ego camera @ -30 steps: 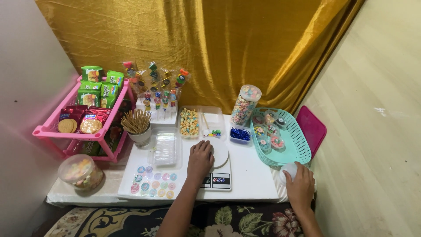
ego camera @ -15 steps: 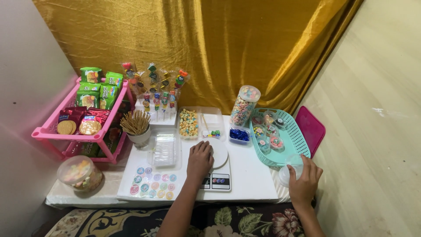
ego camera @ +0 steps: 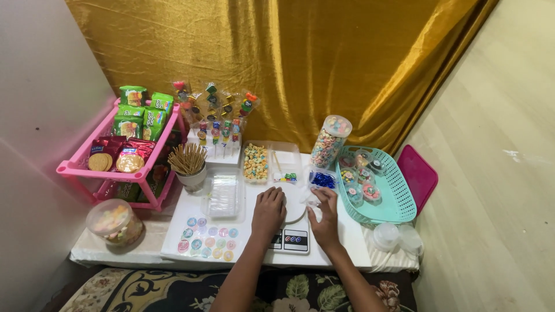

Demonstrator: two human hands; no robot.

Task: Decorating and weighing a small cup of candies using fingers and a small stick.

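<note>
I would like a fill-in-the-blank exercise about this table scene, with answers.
1. Both hands, the left hand and the right hand, rest on the white kitchen ____.
2. The small filled cups sit in a ____ plastic basket.
3. The wooden sticks stand in a ____.

Missing words: scale; turquoise; cup

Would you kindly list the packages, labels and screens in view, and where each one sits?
Green snack packets: top of pink rack, rectangular.
Red biscuit packs: rack front, round biscuits pictured.
Sticker sheet: table front, pastel round labels.
Scale display: between both hands, small, dark.
</note>
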